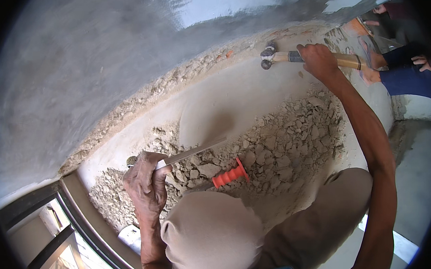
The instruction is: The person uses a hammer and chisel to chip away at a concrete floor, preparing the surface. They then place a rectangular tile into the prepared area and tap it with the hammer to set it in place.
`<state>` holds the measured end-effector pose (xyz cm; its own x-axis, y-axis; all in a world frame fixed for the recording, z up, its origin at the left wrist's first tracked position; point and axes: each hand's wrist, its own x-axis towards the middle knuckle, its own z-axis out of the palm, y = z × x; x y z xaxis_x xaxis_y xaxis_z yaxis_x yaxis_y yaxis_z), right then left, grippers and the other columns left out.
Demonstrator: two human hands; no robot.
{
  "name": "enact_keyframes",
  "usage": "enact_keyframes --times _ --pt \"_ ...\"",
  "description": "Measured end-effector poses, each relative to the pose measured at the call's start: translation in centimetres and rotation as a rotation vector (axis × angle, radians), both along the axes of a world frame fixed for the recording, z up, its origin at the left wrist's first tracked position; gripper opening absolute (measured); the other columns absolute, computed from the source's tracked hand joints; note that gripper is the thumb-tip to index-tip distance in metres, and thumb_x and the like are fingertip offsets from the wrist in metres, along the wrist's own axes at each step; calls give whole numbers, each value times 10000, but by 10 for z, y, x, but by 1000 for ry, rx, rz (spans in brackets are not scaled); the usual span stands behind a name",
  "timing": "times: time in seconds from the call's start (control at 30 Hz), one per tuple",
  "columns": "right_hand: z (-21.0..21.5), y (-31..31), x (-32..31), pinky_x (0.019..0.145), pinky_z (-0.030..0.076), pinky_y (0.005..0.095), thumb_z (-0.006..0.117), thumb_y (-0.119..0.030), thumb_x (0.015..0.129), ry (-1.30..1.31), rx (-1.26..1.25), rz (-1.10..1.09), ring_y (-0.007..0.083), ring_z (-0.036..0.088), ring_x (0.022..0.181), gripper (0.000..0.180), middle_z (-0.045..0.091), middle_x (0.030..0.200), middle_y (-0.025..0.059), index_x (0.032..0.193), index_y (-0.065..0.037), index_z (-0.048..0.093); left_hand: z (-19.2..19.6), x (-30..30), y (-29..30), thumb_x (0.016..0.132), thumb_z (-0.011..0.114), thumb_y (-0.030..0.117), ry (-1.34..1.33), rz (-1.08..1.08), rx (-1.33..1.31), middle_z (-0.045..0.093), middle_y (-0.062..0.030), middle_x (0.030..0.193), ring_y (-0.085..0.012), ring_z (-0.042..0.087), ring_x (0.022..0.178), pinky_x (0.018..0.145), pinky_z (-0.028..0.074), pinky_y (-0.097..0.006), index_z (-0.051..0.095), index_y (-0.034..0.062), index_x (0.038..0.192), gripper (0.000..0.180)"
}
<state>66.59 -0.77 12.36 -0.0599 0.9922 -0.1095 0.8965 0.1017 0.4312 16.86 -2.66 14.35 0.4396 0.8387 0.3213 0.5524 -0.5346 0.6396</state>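
My left hand (147, 182) is closed around a flat metal chisel (197, 151), its blade pointing right over the rubble and its dark butt end showing past my fingers. My right hand (319, 61) grips a hammer (282, 57) by its wooden handle, which has dark tape near the head. The hammer's head is raised close to the foot of the wall, well apart from the chisel. On the rubble by my knee lies a tool with a red ribbed grip and round guard (230, 174); its other end is partly hidden.
Broken plaster rubble (284, 145) covers much of the floor. A rough chipped strip (140, 102) runs along the base of the grey wall (85, 63). At the right sits another person in dark blue trousers (410, 78), near an orange container (355, 27). A dark-framed window (79, 234) is at lower left.
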Motion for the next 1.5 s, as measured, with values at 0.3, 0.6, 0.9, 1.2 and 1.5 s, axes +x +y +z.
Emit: enact_keyframes --times 0.3,0.6,0.9,1.2,1.5 --pt "-8 -10 -40 665 575 411 678 -17 753 158 137 210 302 715 753 203 704 799 153 954 -36 657 1 2 2 941 645 368 23 11 1 670 -89 788 -238 630 617 538 474 -339 629 34 887 339" --pt "3 -20 -38 679 576 417 712 -39 750 92 -59 -14 311 713 756 275 709 879 148 1013 -41 635 2 4 1 946 632 359 33 13 0 675 -82 789 -239 639 628 542 479 -343 615 37 888 327" --pt "-19 7 -13 671 577 412 692 -17 743 -2 -37 -56 306 715 757 255 703 844 151 992 -34 639 -1 0 2 939 652 336 38 3 9 675 -85 798 -243 654 652 567 494 -345 609 42 897 299" --pt "-22 -10 -53 639 577 398 652 -20 796 120 61 194 284 718 708 131 690 744 142 925 -39 644 3 2 3 946 645 362 58 11 -12 674 -84 790 -237 655 651 565 494 -340 620 45 900 321" --pt "-6 -24 -19 636 576 395 657 -43 797 12 50 65 288 714 701 133 680 745 126 929 -47 640 2 -1 0 953 632 376 23 63 -47 681 -89 802 -235 660 662 588 501 -331 628 43 912 336"
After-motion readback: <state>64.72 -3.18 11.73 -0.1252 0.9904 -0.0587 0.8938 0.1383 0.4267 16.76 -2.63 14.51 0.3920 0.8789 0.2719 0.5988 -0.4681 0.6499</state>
